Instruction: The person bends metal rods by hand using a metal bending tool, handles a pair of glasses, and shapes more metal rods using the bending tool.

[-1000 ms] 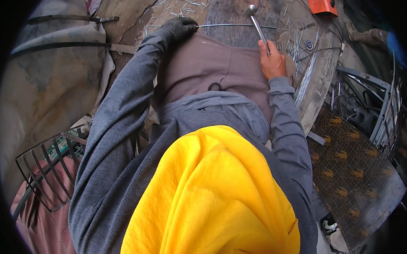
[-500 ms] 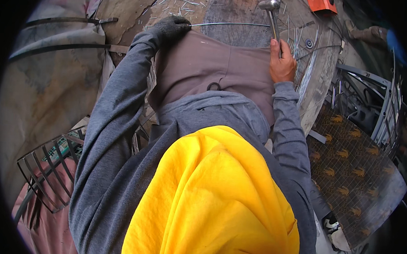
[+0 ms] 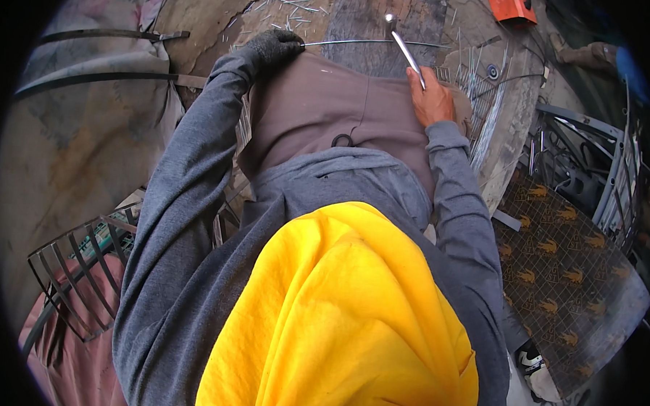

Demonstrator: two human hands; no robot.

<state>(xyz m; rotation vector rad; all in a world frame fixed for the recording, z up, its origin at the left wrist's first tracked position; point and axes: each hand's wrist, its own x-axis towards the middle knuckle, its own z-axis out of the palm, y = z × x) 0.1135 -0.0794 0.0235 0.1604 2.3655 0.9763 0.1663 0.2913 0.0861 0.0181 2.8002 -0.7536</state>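
A dark grey glove covers my left hand (image 3: 275,47), which is closed round the left end of a thin metal rod (image 3: 346,41). The rod runs rightward, nearly level, over a dark wooden board (image 3: 386,6). My bare right hand (image 3: 432,99) grips the handle of a hammer (image 3: 408,53). Its shiny round head lies up and to the left of that hand, over the board and just beyond the rod. Whether the head touches anything, I cannot tell. My brown-clad lap lies between both hands.
Short cut rod pieces (image 3: 293,9) lie scattered at the far left of the board. Long thin rods (image 3: 492,109) lie right of my right hand. An orange tool (image 3: 513,6) is at the far right. A patterned dark panel (image 3: 554,264) and a metal rack (image 3: 79,272) flank me.
My right hand has moved left and slightly nearer. The hammer has swung leftward, its head now tilted left over the middle of the board. My left hand stays nearly in place on the rod.
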